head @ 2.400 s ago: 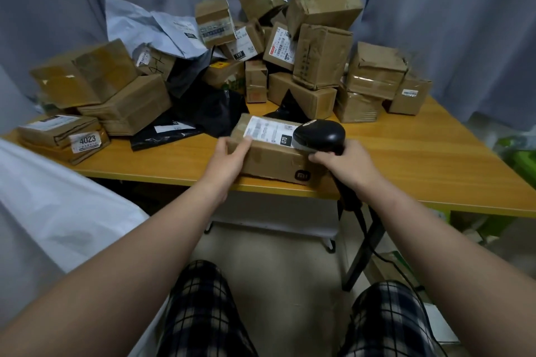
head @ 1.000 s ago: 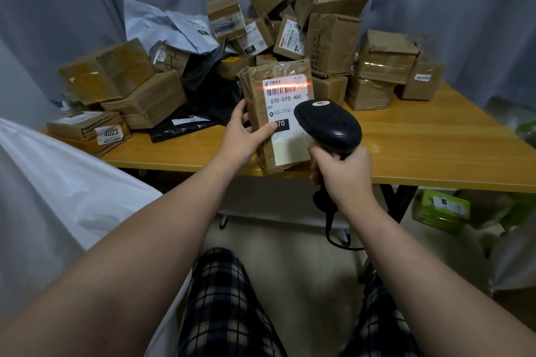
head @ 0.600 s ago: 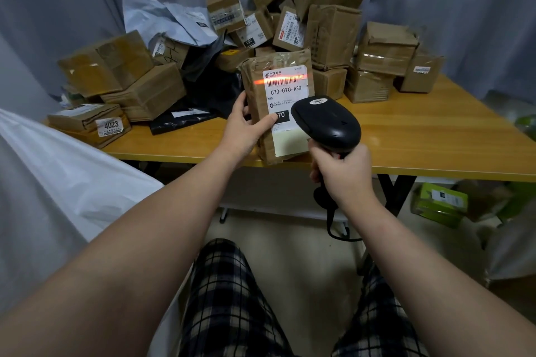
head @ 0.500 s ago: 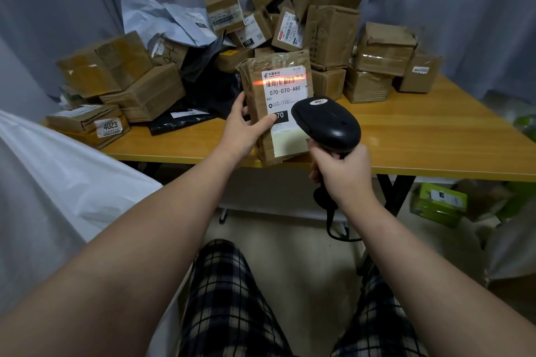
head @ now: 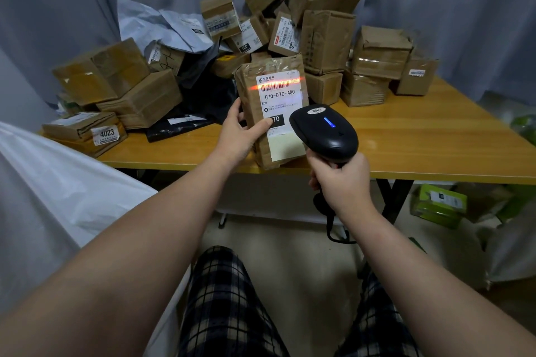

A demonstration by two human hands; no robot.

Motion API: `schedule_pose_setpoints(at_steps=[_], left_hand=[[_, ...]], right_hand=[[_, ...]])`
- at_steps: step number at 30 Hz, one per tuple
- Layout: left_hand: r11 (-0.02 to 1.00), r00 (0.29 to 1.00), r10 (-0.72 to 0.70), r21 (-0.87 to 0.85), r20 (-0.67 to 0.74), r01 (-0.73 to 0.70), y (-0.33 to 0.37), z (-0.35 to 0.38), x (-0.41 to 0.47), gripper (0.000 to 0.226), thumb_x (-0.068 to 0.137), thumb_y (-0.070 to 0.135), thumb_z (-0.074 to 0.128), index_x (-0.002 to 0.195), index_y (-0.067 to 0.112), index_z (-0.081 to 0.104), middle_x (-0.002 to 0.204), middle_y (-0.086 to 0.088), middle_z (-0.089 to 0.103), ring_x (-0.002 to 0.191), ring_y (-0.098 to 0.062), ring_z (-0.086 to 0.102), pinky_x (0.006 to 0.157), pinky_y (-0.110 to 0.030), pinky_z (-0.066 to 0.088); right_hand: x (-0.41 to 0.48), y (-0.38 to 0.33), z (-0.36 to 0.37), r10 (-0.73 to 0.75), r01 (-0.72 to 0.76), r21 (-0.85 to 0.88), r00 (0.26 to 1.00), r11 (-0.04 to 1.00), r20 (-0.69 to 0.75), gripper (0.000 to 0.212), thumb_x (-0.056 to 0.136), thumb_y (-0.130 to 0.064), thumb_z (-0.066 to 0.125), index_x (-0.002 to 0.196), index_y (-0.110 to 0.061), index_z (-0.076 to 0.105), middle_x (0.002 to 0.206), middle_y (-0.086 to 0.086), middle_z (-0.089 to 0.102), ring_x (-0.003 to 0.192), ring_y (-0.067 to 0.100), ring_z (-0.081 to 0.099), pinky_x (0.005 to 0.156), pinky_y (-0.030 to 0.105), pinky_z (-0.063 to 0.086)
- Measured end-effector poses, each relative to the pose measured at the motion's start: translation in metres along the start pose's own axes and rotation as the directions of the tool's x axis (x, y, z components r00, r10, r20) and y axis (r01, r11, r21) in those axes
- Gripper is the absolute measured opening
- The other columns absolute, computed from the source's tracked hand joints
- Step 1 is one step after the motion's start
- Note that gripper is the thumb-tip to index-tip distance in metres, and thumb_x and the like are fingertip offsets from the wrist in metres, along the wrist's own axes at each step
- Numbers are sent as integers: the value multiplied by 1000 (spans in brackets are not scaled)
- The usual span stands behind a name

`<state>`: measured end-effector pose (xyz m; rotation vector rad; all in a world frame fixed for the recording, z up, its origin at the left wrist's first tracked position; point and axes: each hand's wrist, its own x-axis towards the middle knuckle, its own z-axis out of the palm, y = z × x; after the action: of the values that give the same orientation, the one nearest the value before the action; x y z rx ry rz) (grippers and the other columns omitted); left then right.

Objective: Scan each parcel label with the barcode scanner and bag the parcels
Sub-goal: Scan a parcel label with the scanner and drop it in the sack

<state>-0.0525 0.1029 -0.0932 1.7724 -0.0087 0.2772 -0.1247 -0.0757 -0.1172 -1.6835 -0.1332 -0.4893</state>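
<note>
Parcel [head: 250, 90] stands gripped in the left hand [head: 239, 138], red beam [head: 277, 84] across its label [head: 282, 97]. At four o'clock the right hand [head: 343, 182] clasps the scanner [head: 324, 132].

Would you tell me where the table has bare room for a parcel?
Widest bare table patch: right of the barcode scanner, before the carton stack. A narrow strip runs along the front edge between the 4023 parcel and the held parcel in the left hand. Back and left are crowded.

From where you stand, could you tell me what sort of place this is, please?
Probably a makeshift parcel-sorting corner: taped parcels heaped on a wooden table before grey curtains, a barcode scanner reading a label, a white bag alongside.
</note>
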Motion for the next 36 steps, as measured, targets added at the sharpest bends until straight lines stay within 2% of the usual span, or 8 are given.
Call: schedule_pose_setpoints(at_steps=[4,8,14,18,21,25,30,36], left_hand=[[999,1000,-27,-18,5,27,-2,-1,4,87,84,22,73,152,22,20,136,-1,52,121,-17,52,99,-41,50],[999,999,-34,-7,12,34,1,-1,3,86,84,23,73,152,22,20,135,-1,52,121,-17,52,101,-43,48],[999,999,-37,-31,-22,36,9,-4,-6,87,82,24,75,151,20,22,126,4,56,116,-14,55,100,-41,49],[996,996,-8,-89,-83,0,19,-24,-23,85,83,22,74,151,19,24,122,5,60,106,-6,60,93,-35,53],[993,988,13,-111,-153,-30,24,-54,-40,83,83,21,74,151,20,26,125,3,60,94,4,64,82,-23,56],[996,969,7,-89,-247,-30,12,-107,-79,83,81,21,74,150,23,28,125,10,58,94,9,63,73,-15,55],[994,849,-65,-110,-525,8,-36,-181,-144,77,81,13,74,146,22,33,125,6,58,102,-5,67,73,-16,54],[974,621,-215,-117,-754,195,-86,-264,-192,76,86,7,68,145,16,21,106,14,60,91,3,64,77,-19,56]], right_hand=[[6,0,3,-4,4,-9,1000,1000,-1,23,84,-8,68,64,0,61,49,7,57,44,15,57,50,29,49],[9,-2,2,-9,9,-1,1000,1000,3,21,85,-6,68,65,-3,62,49,4,56,44,14,57,49,27,49],[5,-5,2,-3,3,12,1000,1000,22,25,84,-8,68,62,0,59,45,-2,52,44,14,55,49,27,46],[5,-22,11,-33,30,50,998,998,61,29,79,-18,70,59,-3,57,47,7,50,49,20,53,50,30,43],[3,-34,35,-31,17,87,988,996,154,30,82,-11,70,56,-12,55,43,-5,49,42,13,51,46,25,40],[-16,-42,86,-27,-10,100,930,995,366,27,82,-8,69,61,1,56,45,3,49,40,9,49,45,23,41],[-53,-46,161,-20,-65,115,788,991,615,29,79,-7,70,56,-1,54,46,-1,51,46,11,49,49,26,41],[-81,-48,255,38,-58,-3,616,998,787,31,76,-24,73,53,-18,52,42,-8,51,47,11,53,56,31,48]])
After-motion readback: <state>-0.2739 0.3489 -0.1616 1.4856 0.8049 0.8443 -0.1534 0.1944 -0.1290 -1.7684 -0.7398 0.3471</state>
